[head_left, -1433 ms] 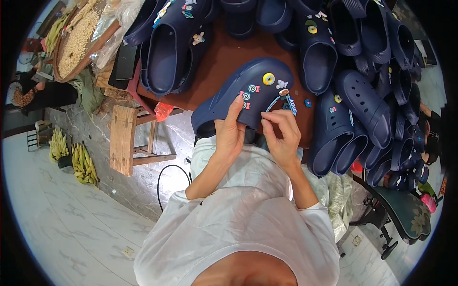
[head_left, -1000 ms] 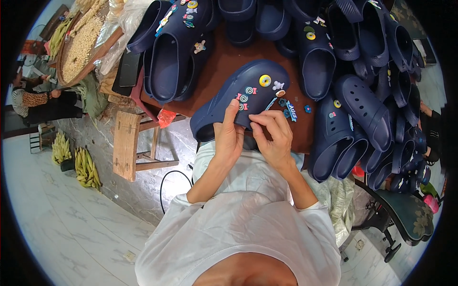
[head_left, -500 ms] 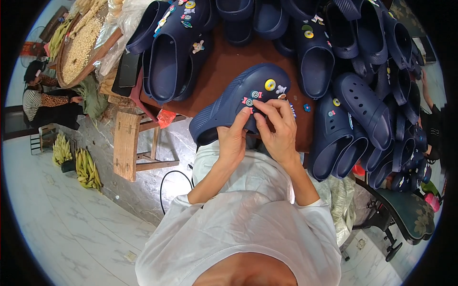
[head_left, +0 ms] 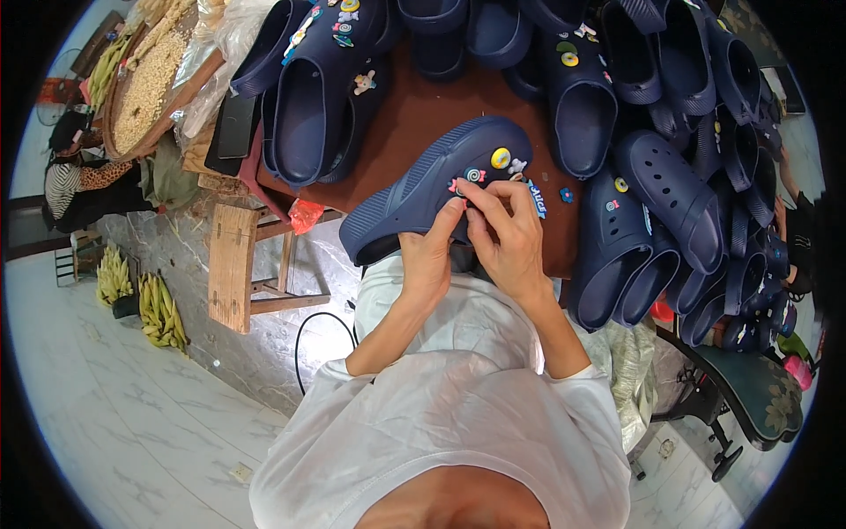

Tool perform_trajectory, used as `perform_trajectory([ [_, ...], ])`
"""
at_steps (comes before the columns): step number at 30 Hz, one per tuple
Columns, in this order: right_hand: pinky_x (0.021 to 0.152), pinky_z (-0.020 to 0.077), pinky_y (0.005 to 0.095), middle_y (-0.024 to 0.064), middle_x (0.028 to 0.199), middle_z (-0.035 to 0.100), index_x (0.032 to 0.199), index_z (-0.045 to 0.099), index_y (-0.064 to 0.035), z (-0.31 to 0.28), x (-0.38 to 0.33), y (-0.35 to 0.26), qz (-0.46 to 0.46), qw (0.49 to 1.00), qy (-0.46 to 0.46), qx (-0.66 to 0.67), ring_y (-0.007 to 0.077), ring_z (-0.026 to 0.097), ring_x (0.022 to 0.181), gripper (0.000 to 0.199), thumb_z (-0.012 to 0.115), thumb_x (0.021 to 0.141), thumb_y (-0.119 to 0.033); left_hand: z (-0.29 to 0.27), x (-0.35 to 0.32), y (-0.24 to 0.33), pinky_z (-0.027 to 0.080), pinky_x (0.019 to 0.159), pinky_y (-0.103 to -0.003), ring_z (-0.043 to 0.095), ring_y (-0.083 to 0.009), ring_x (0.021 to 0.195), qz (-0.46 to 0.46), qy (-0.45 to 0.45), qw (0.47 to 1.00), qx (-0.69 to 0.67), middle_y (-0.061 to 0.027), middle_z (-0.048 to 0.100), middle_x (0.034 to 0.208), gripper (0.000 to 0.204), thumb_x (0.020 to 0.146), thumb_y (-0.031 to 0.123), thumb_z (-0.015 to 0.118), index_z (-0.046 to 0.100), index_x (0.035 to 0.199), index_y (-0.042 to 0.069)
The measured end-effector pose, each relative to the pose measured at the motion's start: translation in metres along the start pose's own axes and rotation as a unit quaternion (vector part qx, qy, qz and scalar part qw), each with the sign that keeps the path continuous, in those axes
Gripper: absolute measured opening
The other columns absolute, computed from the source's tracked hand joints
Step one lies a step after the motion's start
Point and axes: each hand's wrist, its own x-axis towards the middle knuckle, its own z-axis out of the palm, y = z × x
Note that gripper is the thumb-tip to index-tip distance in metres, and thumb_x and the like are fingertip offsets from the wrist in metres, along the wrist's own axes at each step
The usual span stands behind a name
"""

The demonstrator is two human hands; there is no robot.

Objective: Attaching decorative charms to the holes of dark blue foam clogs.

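Note:
A navy blue clog [head_left: 401, 198] is held tilted in front of me, above the brown tabletop. My left hand [head_left: 427, 260] grips its side opening, thumb outside against the upper and the other fingers hidden inside. On its upper sit a yellow ring-shaped charm [head_left: 500, 159], a candy-shaped charm with a swirl [head_left: 474, 175], and several others toward the right side. My right hand [head_left: 507, 238] is closed, its thumb and fingertips pinched at another candy charm, largely covered, with pink bits showing beside the left thumb.
Several navy clogs [head_left: 674, 198] are piled on the right, and more [head_left: 304, 115] stand at the far left of the brown table [head_left: 441, 110]. A small blue flower charm [head_left: 566, 195] lies on it. Beside the table is a wooden stool [head_left: 231, 264]. Another person [head_left: 79, 181] sits at the left.
The clog has tilted slightly and shifted a little left. My right fingertips have moved over the lower candy charm, covering most of it.

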Motion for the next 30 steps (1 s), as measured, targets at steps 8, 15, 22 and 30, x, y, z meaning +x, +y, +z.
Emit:
perform_trajectory([
  [8, 0.071, 0.0497, 0.0372, 0.0072, 0.094, 0.056, 0.120, 0.069, -0.0130, 0.007, -0.004, 0.004, -0.006, 1.000, 0.010, 0.002, 0.0252, 0.056, 0.085, 0.042, 0.069, 0.080, 0.001, -0.002, -0.001, -0.003, 0.050, 0.093, -0.028, 0.062, -0.0127, 0.108, -0.014, 0.021, 1.000, -0.011, -0.0038, 0.064, 0.118, 0.031, 0.091, 0.002, 0.067, 0.059, 0.121, 0.005],
  [15, 0.077, 0.0501, 0.0373, 0.0123, 0.102, 0.057, 0.121, 0.066, -0.0070, 0.005, -0.023, 0.009, -0.001, 0.999, 0.052, -0.014, 0.0279, 0.058, 0.089, 0.040, 0.070, 0.082, -0.001, 0.003, 0.001, 0.004, 0.052, 0.091, -0.029, 0.063, -0.0139, 0.106, -0.020, 0.030, 0.998, -0.041, -0.0056, 0.064, 0.118, 0.032, 0.092, 0.005, 0.068, 0.058, 0.123, 0.004],
  [22, 0.078, 0.0513, 0.0334, 0.0137, 0.108, 0.054, 0.122, 0.057, -0.0022, 0.008, -0.060, 0.023, 0.102, 0.989, 0.087, 0.068, 0.0236, 0.058, 0.090, 0.041, 0.071, 0.083, -0.002, -0.005, 0.030, 0.018, 0.050, 0.101, -0.038, 0.059, -0.0212, 0.118, -0.114, 0.048, 0.975, -0.185, -0.0096, 0.060, 0.128, 0.041, 0.094, 0.019, 0.066, 0.053, 0.129, 0.003],
  [30, 0.082, 0.0547, 0.0378, 0.0173, 0.113, 0.057, 0.139, 0.039, 0.0032, 0.022, -0.062, 0.017, 0.222, 0.956, -0.075, 0.174, 0.0269, 0.062, 0.099, 0.074, 0.080, 0.079, -0.013, 0.008, 0.033, 0.019, 0.041, 0.112, -0.044, 0.055, -0.0259, 0.127, -0.208, 0.002, 0.929, -0.307, -0.0118, 0.058, 0.137, 0.042, 0.096, 0.020, 0.061, 0.051, 0.132, 0.001],
])
